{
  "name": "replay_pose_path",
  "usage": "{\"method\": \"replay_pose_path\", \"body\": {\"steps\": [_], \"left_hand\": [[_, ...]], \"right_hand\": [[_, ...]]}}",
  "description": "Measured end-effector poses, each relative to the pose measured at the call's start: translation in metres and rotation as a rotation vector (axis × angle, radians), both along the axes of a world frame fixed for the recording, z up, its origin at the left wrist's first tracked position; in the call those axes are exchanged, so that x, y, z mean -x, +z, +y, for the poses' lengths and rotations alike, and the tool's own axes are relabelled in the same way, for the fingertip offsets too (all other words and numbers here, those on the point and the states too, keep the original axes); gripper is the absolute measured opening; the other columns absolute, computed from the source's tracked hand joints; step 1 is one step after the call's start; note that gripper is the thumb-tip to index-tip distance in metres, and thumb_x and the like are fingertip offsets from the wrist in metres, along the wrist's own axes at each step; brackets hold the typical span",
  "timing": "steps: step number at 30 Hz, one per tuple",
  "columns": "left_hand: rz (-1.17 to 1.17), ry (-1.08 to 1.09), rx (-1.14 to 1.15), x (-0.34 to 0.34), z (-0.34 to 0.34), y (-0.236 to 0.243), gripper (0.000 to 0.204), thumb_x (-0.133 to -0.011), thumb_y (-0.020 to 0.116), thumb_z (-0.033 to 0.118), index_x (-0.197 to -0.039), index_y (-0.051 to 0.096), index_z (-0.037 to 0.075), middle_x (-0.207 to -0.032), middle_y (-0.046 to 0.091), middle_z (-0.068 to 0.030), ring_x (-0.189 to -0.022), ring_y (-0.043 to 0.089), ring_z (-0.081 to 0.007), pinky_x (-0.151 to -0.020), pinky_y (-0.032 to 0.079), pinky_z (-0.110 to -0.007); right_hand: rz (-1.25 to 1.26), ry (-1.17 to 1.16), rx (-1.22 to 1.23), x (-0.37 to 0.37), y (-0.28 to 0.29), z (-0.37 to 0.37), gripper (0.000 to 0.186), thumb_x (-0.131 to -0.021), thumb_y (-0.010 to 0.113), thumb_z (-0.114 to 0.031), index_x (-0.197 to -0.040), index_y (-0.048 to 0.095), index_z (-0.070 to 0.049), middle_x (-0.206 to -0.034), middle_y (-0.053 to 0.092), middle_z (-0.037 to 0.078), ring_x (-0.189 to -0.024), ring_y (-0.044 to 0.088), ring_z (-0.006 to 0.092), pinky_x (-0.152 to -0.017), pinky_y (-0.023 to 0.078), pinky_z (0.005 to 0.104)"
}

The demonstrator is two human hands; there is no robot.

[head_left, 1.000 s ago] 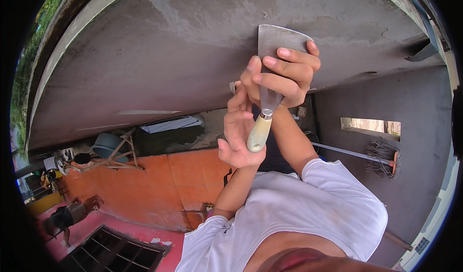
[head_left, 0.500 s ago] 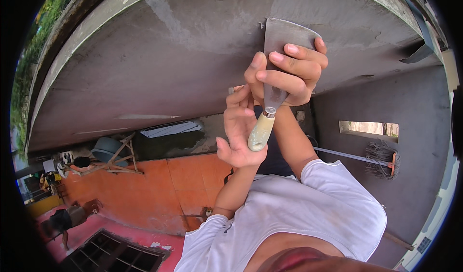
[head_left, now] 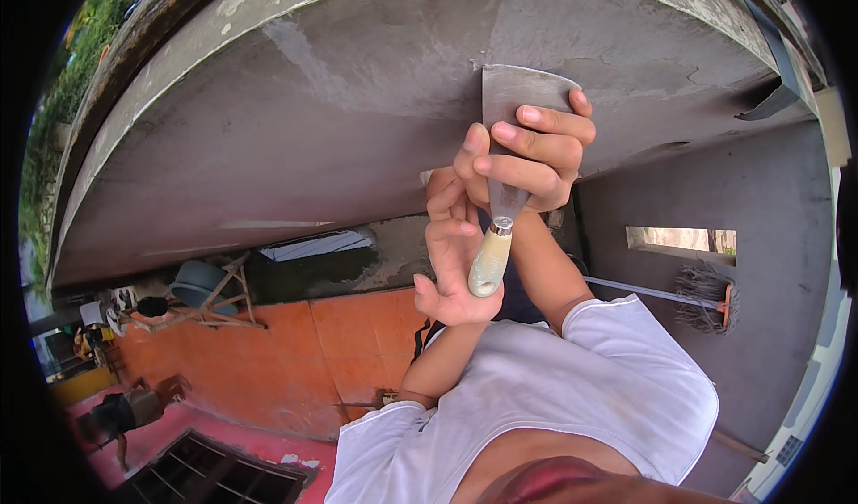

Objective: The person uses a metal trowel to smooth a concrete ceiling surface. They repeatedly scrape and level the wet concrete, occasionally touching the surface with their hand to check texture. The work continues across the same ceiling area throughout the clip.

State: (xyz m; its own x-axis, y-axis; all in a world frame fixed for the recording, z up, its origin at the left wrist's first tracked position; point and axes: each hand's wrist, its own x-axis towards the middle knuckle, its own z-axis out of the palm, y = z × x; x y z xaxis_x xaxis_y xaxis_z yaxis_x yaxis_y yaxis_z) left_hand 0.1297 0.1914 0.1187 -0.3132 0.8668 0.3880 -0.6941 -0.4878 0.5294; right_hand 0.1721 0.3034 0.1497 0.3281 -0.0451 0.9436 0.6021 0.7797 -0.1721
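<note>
In my right hand (head_left: 541, 160) is a putty knife (head_left: 529, 86), its wide metal blade upward and its pale handle (head_left: 490, 258) pointing down. My fingers and thumb close round the blade. The blade's top edge lies against or close to the grey plastered surface (head_left: 357, 102); I cannot tell which. Below and left, my left hand (head_left: 456, 267) has its palm behind the handle, thumb apart and fingers curled. A small pale corner (head_left: 426, 178) sticks out past those fingers; the rest of that thing is hidden.
A grey wall (head_left: 626, 361) with a slot opening (head_left: 684, 239) stands right, with a mop (head_left: 706, 298) near it. A dark strip (head_left: 773, 102) hangs at upper right. Far left are a basin (head_left: 204, 285) on a wooden stand and another person (head_left: 125, 415).
The putty knife and both my hands have shifted slightly down in view. The blade has also moved a little left, while my left hand has moved a little right.
</note>
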Motion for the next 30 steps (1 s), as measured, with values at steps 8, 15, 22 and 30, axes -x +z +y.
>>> {"method": "replay_pose_path", "body": {"steps": [8,15,22,30], "left_hand": [[-0.072,-0.010,0.014,-0.011,-0.004,-0.002,0.069,-0.091,0.026,0.065,-0.105,0.057,0.005,-0.147,0.039,-0.0225,-0.141,0.028,-0.0428,-0.117,0.014,-0.057],[-0.054,0.018,-0.043,-0.011,0.006,0.005,0.066,-0.090,0.028,0.065,-0.109,0.056,0.008,-0.143,0.041,-0.0205,-0.134,0.037,-0.0371,-0.109,0.028,-0.052],[-0.063,0.006,-0.028,-0.010,0.001,0.002,0.065,-0.091,0.027,0.064,-0.110,0.055,0.008,-0.144,0.040,-0.0210,-0.134,0.036,-0.0383,-0.111,0.025,-0.053],[-0.052,0.005,0.010,-0.013,-0.008,-0.001,0.067,-0.091,0.025,0.063,-0.110,0.057,0.008,-0.146,0.038,-0.0213,-0.136,0.035,-0.0377,-0.112,0.024,-0.054]], "right_hand": [[-0.033,0.000,-0.038,-0.006,0.009,0.001,0.030,-0.065,0.079,-0.007,-0.073,0.063,-0.030,-0.081,0.059,-0.014,-0.092,0.060,0.0123,-0.107,0.039,0.0457],[-0.028,0.011,-0.071,-0.005,0.022,0.006,0.031,-0.062,0.078,-0.004,-0.071,0.064,-0.030,-0.079,0.058,-0.013,-0.092,0.061,0.0124,-0.107,0.040,0.0451],[-0.061,0.007,-0.053,-0.008,0.016,0.002,0.031,-0.062,0.079,-0.006,-0.072,0.065,-0.031,-0.080,0.059,-0.013,-0.093,0.060,0.0124,-0.106,0.040,0.0441],[-0.035,0.061,-0.033,-0.007,0.003,-0.001,0.029,-0.062,0.079,-0.005,-0.070,0.066,-0.030,-0.079,0.059,-0.012,-0.092,0.060,0.0128,-0.104,0.041,0.0443]]}}
